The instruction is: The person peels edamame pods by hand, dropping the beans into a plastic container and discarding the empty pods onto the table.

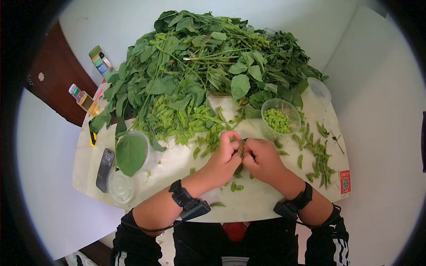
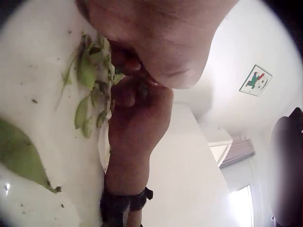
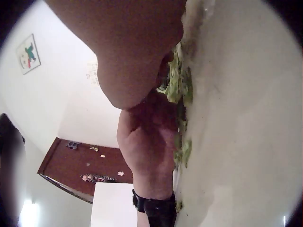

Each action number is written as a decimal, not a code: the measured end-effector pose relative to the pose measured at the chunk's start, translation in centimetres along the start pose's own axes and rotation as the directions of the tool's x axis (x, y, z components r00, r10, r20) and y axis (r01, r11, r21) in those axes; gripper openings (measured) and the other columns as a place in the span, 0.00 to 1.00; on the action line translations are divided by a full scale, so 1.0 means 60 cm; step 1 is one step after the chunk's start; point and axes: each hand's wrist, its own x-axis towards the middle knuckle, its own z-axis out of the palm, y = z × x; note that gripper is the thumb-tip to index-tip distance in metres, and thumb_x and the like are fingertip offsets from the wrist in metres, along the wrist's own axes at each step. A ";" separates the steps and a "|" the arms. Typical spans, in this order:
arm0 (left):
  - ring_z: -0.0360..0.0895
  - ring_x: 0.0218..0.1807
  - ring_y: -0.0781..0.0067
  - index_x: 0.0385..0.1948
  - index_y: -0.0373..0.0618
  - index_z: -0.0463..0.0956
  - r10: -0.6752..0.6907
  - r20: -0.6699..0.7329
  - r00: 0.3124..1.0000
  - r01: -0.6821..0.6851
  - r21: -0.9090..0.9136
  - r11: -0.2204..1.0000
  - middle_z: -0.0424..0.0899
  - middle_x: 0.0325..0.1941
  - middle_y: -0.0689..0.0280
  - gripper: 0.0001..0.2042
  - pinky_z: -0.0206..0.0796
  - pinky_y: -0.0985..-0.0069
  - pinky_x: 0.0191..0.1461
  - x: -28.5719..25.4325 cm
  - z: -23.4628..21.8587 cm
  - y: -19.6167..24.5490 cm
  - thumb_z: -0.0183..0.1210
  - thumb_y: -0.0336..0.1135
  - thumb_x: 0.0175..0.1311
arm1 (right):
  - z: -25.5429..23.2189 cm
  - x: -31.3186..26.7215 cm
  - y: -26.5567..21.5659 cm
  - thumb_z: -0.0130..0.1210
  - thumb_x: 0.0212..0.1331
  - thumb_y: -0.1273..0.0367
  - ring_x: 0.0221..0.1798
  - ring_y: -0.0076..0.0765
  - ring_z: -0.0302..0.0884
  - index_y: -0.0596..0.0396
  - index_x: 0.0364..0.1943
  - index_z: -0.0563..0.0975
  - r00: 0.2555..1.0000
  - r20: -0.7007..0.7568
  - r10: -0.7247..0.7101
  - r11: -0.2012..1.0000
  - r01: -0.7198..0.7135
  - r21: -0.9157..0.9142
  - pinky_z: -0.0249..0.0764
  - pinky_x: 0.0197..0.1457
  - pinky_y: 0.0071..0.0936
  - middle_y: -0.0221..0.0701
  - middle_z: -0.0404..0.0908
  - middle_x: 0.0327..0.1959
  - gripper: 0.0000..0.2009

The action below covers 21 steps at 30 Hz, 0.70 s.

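Note:
Both hands meet over the near middle of the table, fingertips together. The left hand (image 1: pixel 221 163) pinches a green soybean pod (image 1: pixel 240 151) between thumb and fingers. From the other side the right hand (image 1: pixel 262 160) pinches the same pod, which is mostly covered by the fingers. Beneath and just in front of them lie several loose pods (image 1: pixel 236 186). A clear plastic bowl (image 1: pixel 268 133) beyond the right hand holds shelled green beans (image 1: pixel 276 120). Picked pods (image 1: pixel 171 119) are heaped beyond the left hand.
A tall pile of leafy soybean plants (image 1: pixel 195 66) covers the back. Flatter pods (image 1: pixel 323 162) lie at right. On the left are a phone (image 1: pixel 105 170), a round lid (image 1: pixel 121 187), a tub (image 1: pixel 152 153) under a large leaf (image 1: pixel 131 154), a yellow cutter (image 1: pixel 93 138) and a bottle (image 1: pixel 88 104).

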 end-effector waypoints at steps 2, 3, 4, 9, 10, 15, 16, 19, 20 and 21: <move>0.69 0.41 0.80 0.54 0.44 0.48 -0.010 0.006 1.000 0.010 -0.011 1.000 0.74 0.44 0.62 0.20 0.61 0.84 0.45 0.000 -0.001 0.003 0.39 0.17 0.61 | 0.001 -0.003 -0.001 0.51 0.50 0.73 0.26 0.54 0.72 0.59 0.28 0.71 0.998 0.008 0.063 0.993 -0.063 0.096 0.67 0.30 0.44 0.44 0.73 0.21 0.04; 0.69 0.39 0.80 0.54 0.44 0.48 0.024 -0.003 1.000 -0.024 0.003 1.000 0.74 0.44 0.62 0.20 0.61 0.84 0.43 0.001 -0.002 -0.001 0.40 0.17 0.61 | 0.000 -0.003 -0.002 0.50 0.51 0.73 0.25 0.55 0.73 0.60 0.27 0.70 0.993 0.021 0.119 0.974 -0.121 0.190 0.67 0.29 0.43 0.45 0.73 0.20 0.04; 0.68 0.38 0.80 0.54 0.45 0.48 0.057 -0.012 0.998 -0.056 0.018 0.998 0.74 0.44 0.62 0.21 0.62 0.84 0.41 0.002 -0.003 -0.004 0.42 0.17 0.61 | -0.002 -0.003 -0.001 0.50 0.51 0.73 0.25 0.55 0.73 0.60 0.27 0.70 0.993 0.018 0.120 0.975 -0.121 0.188 0.67 0.29 0.43 0.45 0.73 0.20 0.04; 0.72 0.35 0.79 0.53 0.45 0.50 -0.067 -0.079 0.995 0.049 -0.213 0.976 0.76 0.41 0.62 0.20 0.66 0.82 0.38 0.001 -0.004 0.025 0.47 0.19 0.63 | -0.007 0.000 0.001 0.50 0.58 0.70 0.25 0.50 0.75 0.60 0.29 0.70 0.971 0.059 0.232 0.942 -0.239 0.237 0.69 0.29 0.40 0.45 0.74 0.21 0.06; 0.73 0.34 0.80 0.53 0.44 0.50 -0.084 -0.127 0.988 0.048 -0.264 0.963 0.76 0.39 0.62 0.20 0.67 0.81 0.37 0.002 -0.003 0.031 0.49 0.20 0.64 | -0.011 0.001 -0.002 0.50 0.58 0.70 0.25 0.50 0.75 0.60 0.29 0.70 0.971 0.057 0.233 0.942 -0.240 0.236 0.69 0.29 0.40 0.45 0.74 0.21 0.06; 0.74 0.33 0.79 0.51 0.44 0.53 -0.087 -0.128 0.988 0.047 -0.290 0.956 0.78 0.33 0.62 0.17 0.68 0.81 0.37 0.004 -0.013 0.024 0.49 0.22 0.67 | -0.025 0.003 -0.003 0.51 0.62 0.66 0.25 0.50 0.76 0.58 0.36 0.70 0.978 0.143 0.152 0.988 -0.155 0.012 0.69 0.31 0.39 0.42 0.75 0.21 0.09; 0.74 0.32 0.78 0.51 0.44 0.54 -0.099 -0.098 0.990 0.066 -0.294 0.953 0.78 0.31 0.63 0.16 0.68 0.81 0.37 0.004 -0.015 0.023 0.49 0.23 0.67 | -0.021 0.003 0.003 0.51 0.62 0.66 0.25 0.50 0.76 0.58 0.36 0.70 0.974 0.156 0.166 0.985 -0.171 0.017 0.69 0.31 0.39 0.42 0.75 0.21 0.09; 0.74 0.31 0.78 0.50 0.44 0.55 -0.103 -0.066 0.993 0.081 -0.271 0.959 0.78 0.29 0.63 0.14 0.68 0.81 0.37 0.005 -0.015 0.024 0.48 0.23 0.68 | -0.013 -0.001 0.013 0.51 0.61 0.67 0.25 0.47 0.77 0.57 0.36 0.71 0.988 0.117 0.104 0.966 -0.128 0.223 0.70 0.30 0.37 0.41 0.76 0.21 0.08; 0.74 0.32 0.78 0.50 0.44 0.56 -0.064 -0.067 0.996 0.045 -0.256 0.966 0.78 0.31 0.63 0.13 0.68 0.81 0.37 0.004 -0.016 0.022 0.48 0.24 0.68 | -0.015 -0.001 0.009 0.52 0.60 0.68 0.24 0.46 0.77 0.57 0.36 0.71 0.990 0.099 0.105 0.965 -0.125 0.230 0.70 0.29 0.37 0.41 0.76 0.21 0.07; 0.74 0.32 0.78 0.50 0.44 0.56 -0.065 -0.066 0.996 0.046 -0.258 0.965 0.78 0.31 0.63 0.13 0.68 0.81 0.37 0.004 -0.016 0.021 0.48 0.24 0.68 | -0.018 0.000 0.005 0.52 0.60 0.69 0.24 0.45 0.77 0.57 0.36 0.72 0.991 0.080 0.105 0.964 -0.121 0.236 0.69 0.28 0.36 0.41 0.76 0.21 0.06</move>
